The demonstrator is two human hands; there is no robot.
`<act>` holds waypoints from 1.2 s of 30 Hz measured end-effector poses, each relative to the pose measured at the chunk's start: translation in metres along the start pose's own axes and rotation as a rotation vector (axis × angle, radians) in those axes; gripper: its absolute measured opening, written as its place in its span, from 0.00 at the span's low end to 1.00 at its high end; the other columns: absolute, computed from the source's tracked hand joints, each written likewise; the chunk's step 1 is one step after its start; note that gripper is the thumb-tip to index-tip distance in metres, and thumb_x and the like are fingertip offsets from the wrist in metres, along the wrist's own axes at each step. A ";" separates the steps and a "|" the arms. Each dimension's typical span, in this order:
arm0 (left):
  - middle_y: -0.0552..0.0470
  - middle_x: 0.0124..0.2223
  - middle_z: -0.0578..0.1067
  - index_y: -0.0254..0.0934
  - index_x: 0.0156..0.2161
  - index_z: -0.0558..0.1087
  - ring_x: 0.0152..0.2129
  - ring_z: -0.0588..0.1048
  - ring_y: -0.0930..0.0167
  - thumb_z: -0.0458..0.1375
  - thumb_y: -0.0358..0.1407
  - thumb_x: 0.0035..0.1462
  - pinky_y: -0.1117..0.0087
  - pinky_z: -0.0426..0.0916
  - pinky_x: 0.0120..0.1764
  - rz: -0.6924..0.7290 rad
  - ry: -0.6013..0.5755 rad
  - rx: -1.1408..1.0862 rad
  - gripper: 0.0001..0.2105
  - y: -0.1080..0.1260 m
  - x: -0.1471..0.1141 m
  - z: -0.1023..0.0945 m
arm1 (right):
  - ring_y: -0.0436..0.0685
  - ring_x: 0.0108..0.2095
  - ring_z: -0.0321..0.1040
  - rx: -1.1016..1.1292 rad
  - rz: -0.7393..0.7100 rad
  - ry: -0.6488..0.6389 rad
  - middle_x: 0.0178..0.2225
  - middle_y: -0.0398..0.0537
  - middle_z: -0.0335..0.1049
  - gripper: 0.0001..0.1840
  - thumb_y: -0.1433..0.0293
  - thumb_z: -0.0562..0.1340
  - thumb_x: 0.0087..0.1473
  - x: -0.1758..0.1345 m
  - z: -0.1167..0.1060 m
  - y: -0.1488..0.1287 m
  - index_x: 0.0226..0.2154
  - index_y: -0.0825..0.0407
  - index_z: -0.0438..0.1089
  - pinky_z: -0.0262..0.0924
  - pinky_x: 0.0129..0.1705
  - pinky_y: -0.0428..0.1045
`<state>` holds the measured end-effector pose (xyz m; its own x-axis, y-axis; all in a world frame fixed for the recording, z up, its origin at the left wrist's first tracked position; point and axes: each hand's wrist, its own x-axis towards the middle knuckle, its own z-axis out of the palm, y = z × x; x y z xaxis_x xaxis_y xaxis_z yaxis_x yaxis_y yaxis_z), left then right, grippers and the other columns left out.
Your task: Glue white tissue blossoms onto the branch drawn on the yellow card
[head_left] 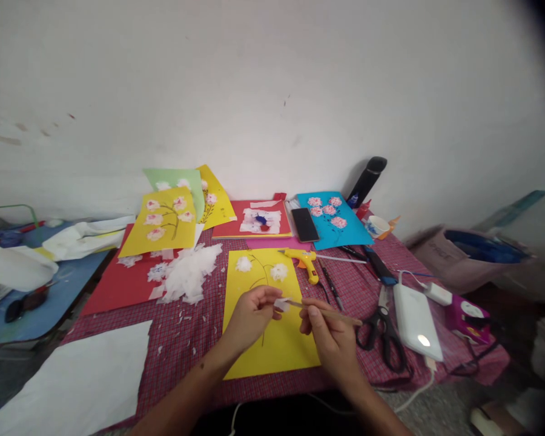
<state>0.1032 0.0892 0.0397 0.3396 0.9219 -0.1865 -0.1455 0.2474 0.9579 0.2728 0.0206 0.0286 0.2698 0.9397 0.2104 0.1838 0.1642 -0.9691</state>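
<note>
My left hand (254, 315) pinches a small piece of white tissue paper (281, 304) between thumb and fingers. My right hand (329, 339) grips a thin wooden stick (340, 317), and the stick's left end meets the tissue. Both hands are over a yellow sheet of paper (245, 357). Drawn dark stems and two white tissue flowers (279, 272) show on its upper part. Lying across that sheet's top right corner is a yellow glue gun (306, 264) with a glue stick in its back.
A heap of white tissue pieces (191, 272) lies left of the sheet. Black scissors (382, 330) and a white power bank (418, 321) lie at right. Behind are a phone (305, 224), a blue flower picture (354, 227), a small cup (377, 226) and yellow flower pictures (161, 223).
</note>
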 end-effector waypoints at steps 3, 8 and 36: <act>0.47 0.37 0.81 0.34 0.39 0.75 0.32 0.79 0.68 0.64 0.31 0.46 0.70 0.73 0.34 -0.021 -0.001 0.004 0.12 0.001 -0.003 0.000 | 0.53 0.23 0.68 0.112 0.098 0.031 0.27 0.47 0.73 0.16 0.58 0.59 0.63 0.005 0.001 0.000 0.40 0.53 0.74 0.65 0.27 0.48; 0.48 0.34 0.80 0.34 0.38 0.74 0.30 0.78 0.69 0.66 0.33 0.45 0.71 0.72 0.31 -0.027 0.011 -0.005 0.12 0.002 -0.003 -0.002 | 0.51 0.22 0.68 0.253 0.153 0.032 0.27 0.46 0.74 0.15 0.58 0.61 0.62 0.008 0.001 0.003 0.39 0.54 0.74 0.63 0.26 0.47; 0.54 0.32 0.78 0.39 0.37 0.73 0.30 0.76 0.71 0.59 0.31 0.58 0.71 0.67 0.35 0.237 -0.148 0.502 0.02 -0.005 -0.010 -0.008 | 0.43 0.18 0.62 0.218 0.090 -0.094 0.31 0.44 0.71 0.08 0.63 0.66 0.58 0.019 -0.009 -0.001 0.33 0.52 0.75 0.56 0.19 0.42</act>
<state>0.0929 0.0811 0.0351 0.4835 0.8743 0.0442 0.2134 -0.1667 0.9626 0.2859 0.0360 0.0346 0.1849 0.9756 0.1186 -0.0481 0.1295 -0.9904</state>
